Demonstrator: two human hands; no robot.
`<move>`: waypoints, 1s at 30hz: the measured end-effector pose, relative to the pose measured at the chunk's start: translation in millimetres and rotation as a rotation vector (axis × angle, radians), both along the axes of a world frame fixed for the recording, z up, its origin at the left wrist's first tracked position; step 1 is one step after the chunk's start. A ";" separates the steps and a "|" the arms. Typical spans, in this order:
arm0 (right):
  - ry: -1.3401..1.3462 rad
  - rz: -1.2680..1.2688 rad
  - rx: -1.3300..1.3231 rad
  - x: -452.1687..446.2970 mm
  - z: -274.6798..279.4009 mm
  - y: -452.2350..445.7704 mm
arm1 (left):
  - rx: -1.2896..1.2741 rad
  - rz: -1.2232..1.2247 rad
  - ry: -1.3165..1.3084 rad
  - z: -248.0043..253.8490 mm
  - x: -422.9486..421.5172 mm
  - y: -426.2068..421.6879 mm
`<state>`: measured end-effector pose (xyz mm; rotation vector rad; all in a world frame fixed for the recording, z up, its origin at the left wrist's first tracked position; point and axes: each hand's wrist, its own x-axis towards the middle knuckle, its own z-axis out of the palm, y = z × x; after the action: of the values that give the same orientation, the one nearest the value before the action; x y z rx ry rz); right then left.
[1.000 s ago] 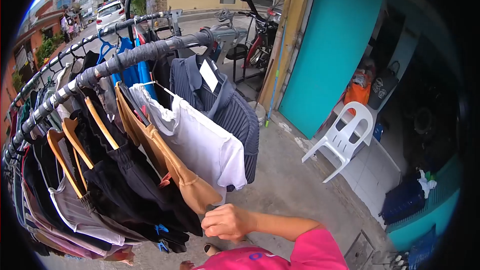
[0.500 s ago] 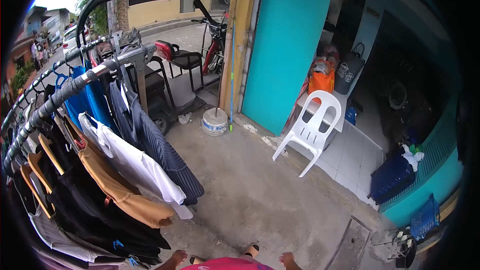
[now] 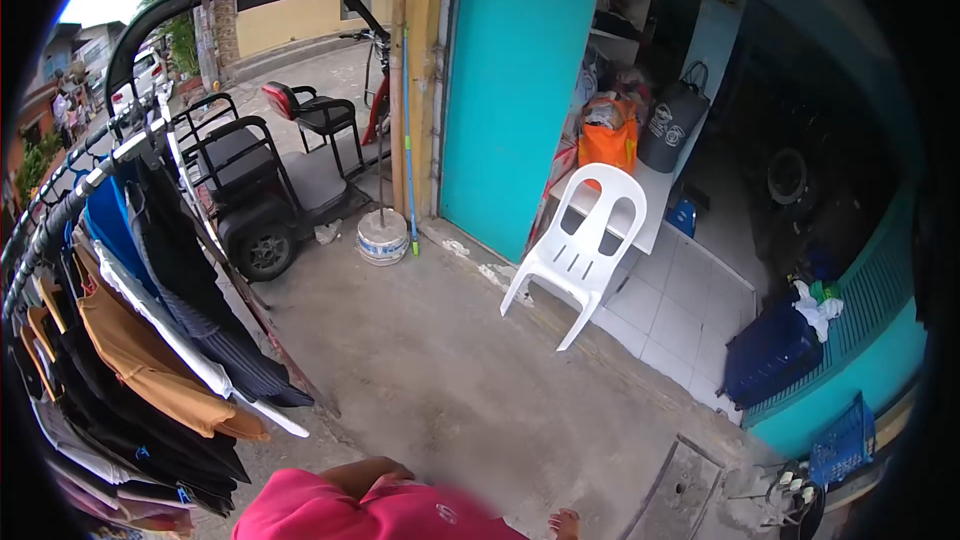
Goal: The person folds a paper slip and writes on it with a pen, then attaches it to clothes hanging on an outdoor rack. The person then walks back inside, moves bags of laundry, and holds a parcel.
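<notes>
My right hand (image 3: 565, 523) hangs at the bottom edge, its fingers loosely apart over the concrete floor, with nothing in them. My left arm is bent in front of my pink shirt (image 3: 330, 510); the left hand (image 3: 388, 470) is close against the shirt and its fingers are hidden. Nearest on the left is a rack rail (image 3: 75, 195) of hanging clothes: a dark striped garment (image 3: 215, 310), a white one (image 3: 165, 315), a tan one (image 3: 150, 365) and several black ones.
A white plastic chair (image 3: 585, 245) stands at the doorway. A cement-filled bucket (image 3: 382, 238) with a pole sits by the teal panel (image 3: 525, 90). A three-wheeled vehicle (image 3: 265, 240) is parked beyond. To the right are a blue suitcase (image 3: 770, 355), a blue crate (image 3: 842, 440) and a floor hatch (image 3: 682, 490).
My view has shifted and turned, so the rack lies farther left and the chair nearer the middle. My left arm has bent in toward the shirt; my right hand stays low.
</notes>
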<state>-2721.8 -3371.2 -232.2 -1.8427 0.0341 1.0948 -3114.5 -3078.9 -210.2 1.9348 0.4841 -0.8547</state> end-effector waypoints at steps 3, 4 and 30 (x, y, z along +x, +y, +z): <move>0.045 -0.195 -0.064 6.5 -2.9 -21.0 | 0.121 -0.300 0.026 11.9 57.1 4.3; 0.103 -0.274 -0.088 7.8 -3.6 -26.1 | 0.194 -0.325 0.098 15.1 73.5 6.4; 0.034 -0.490 0.070 164.8 70.9 213.7 | -0.005 0.505 0.348 -18.4 311.0 302.1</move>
<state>-2557.0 -3157.4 -161.3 -1.6333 0.4385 0.7693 -2803.5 -2776.8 -228.6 1.5520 1.1205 -0.8503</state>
